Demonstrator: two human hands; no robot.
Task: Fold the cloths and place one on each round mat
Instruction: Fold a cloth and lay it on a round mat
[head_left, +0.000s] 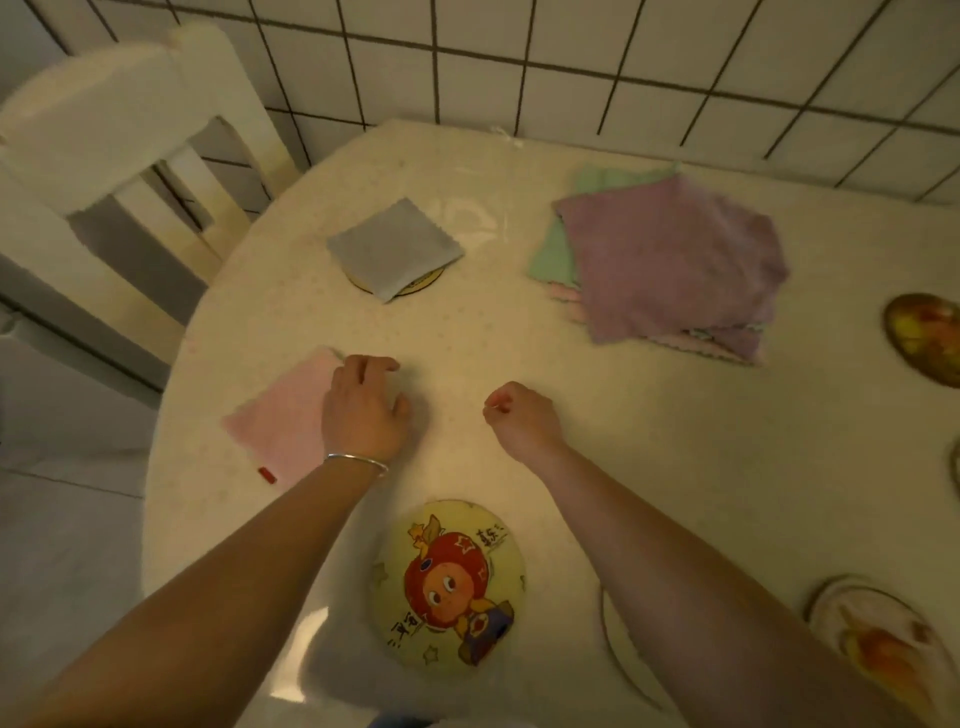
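Note:
A folded pink cloth (283, 415) lies at the table's left edge, and my left hand (363, 408) rests on its right side with curled fingers. My right hand (519, 421) hovers in a loose fist over the bare tabletop and holds nothing. A folded grey cloth (395, 247) sits on a round mat (423, 283) farther back. A stack of unfolded cloths, purple on top (675, 260) with green (553, 254) beneath, lies at the back right. A round mat with a cartoon picture (449, 582) lies near me, uncovered.
Two more round mats (927, 338) (883, 631) lie at the right edge of the cream table (623, 441). A white chair (119, 171) stands at the back left, and a tiled wall (519, 52) runs behind the table.

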